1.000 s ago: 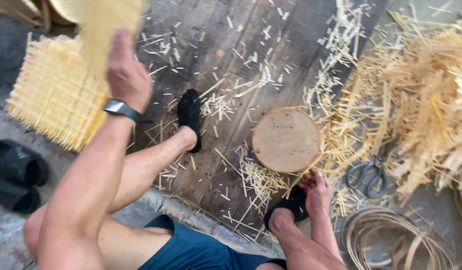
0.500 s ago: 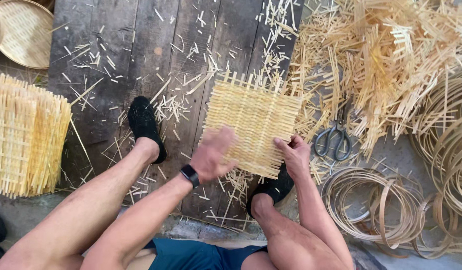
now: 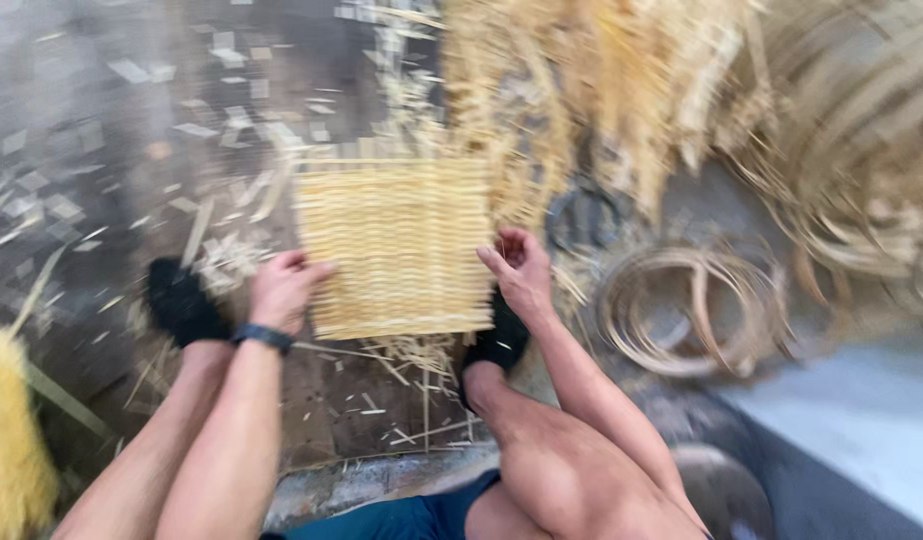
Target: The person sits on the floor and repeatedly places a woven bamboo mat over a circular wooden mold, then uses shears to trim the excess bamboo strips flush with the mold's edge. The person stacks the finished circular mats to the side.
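Lying flat on the dark wooden floor (image 3: 111,150), one square woven mat (image 3: 396,250) of pale straw sits between the person's two feet, its strands running left to right across the view and its edges square to the body; no long axis is clear, the sides being about equal. The left hand (image 3: 281,290) rests on the mat's left edge, fingers laid over it, the grip loosely curled on the weave. The right hand (image 3: 521,270) touches the right edge, fingers half-curled; motion blur hides whether this grip pinches the edge. One dark wristband (image 3: 261,337) circles the left wrist. Two black shoes show, one (image 3: 181,300) left of the mat, one (image 3: 501,340) below its right corner. One coil of thin cane (image 3: 691,310) lies to the right, near a heap of loose straw (image 3: 601,90). One pair of scissors (image 3: 581,215), blurred, lies beside the heap.
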